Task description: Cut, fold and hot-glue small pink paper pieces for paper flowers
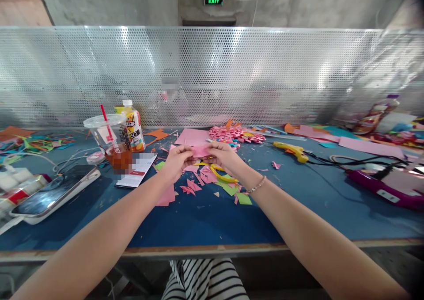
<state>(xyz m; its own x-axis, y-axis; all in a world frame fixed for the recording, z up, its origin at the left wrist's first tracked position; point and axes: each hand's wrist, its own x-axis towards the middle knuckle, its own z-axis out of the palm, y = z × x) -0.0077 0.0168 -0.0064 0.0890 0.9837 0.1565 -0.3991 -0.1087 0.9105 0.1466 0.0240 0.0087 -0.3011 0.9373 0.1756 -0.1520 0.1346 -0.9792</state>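
Observation:
A small piece of pink paper (200,151) is stretched between both hands above the table. My left hand (179,162) pinches its left end, and my right hand (222,157) grips its right end. Beneath and in front of them lie pink and green paper scraps (228,186). Scissors with yellow handles (222,175) rest among these scraps, partly covered by my right hand. Just behind the hands is a larger sheet of pink paper (192,137). Beyond it, to the right, sits a pile of folded pink paper pieces (227,133).
On the left stand a lidded plastic cup (116,154) with a red straw and a bottle (135,130), near phones (54,194). To the right lie a yellow glue gun (291,151) and a purple power strip (386,189) with cables. A perforated metal screen (265,77) closes the table's back.

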